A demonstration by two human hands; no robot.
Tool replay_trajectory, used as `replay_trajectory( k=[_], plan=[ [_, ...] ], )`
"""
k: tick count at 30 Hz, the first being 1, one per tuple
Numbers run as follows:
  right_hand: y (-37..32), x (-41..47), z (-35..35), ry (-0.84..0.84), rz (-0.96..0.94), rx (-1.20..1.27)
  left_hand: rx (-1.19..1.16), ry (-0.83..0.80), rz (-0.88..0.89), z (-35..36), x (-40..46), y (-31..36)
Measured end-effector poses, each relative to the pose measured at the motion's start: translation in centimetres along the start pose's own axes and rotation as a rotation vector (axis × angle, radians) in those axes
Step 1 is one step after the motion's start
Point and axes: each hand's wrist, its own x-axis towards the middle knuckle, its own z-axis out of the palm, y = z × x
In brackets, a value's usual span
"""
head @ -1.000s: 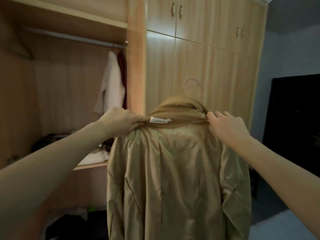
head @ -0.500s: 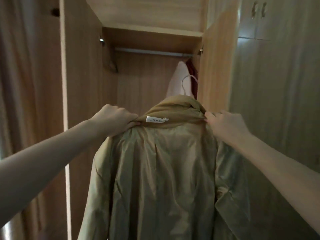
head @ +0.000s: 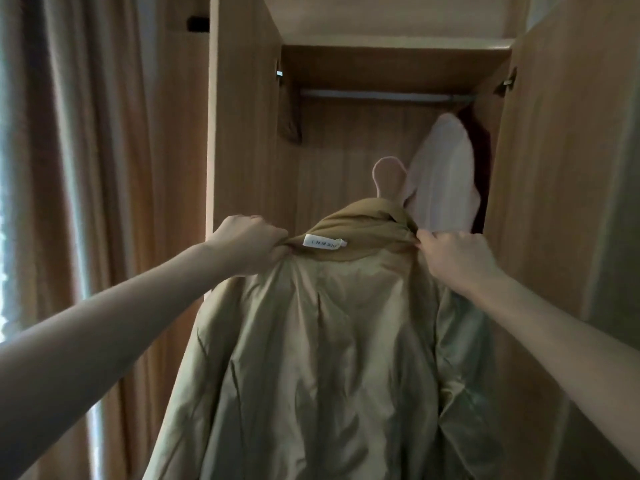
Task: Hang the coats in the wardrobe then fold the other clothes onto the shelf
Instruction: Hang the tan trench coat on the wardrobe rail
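Coat (head: 332, 358): lining faces out, smooth cloth with a satin sheen, olive-tan; collar (head: 360, 223) above it is matt, softer mustard cloth. White woven label (head: 325, 242) on the collar. Hanger hook (head: 388, 174) above the collar: pale, matt. Wardrobe (head: 242, 133): light wood-grain panels, low gloss. Rail (head: 381, 95) near the wardrobe top: dull metal. White garment (head: 446, 181) under the rail: matt cloth.
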Motion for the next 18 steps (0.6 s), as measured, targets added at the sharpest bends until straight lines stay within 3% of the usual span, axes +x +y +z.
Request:
replay_trajectory(
  k=[7,12,14,18],
  plan=[
    [1.3,4.1,6.3,0.09,-0.043,0.088,-0.35,-0.146,-0.091,4.2,6.2,0.6],
    [4.2,8.7,12.0,0.093,-0.063,0.102,-0.547,-0.178,-0.02,7.0,13.7,1.3],
    [5.7,10.2,14.2,0.127,-0.06,0.1,-0.745,-0.237,-0.05,7.4,16.3,1.5],
    [7.3,13.2,18.6,0.15,-0.07,0.211,-1.214,-0.513,-0.18,8.4,20.4,2.5]
  ],
)
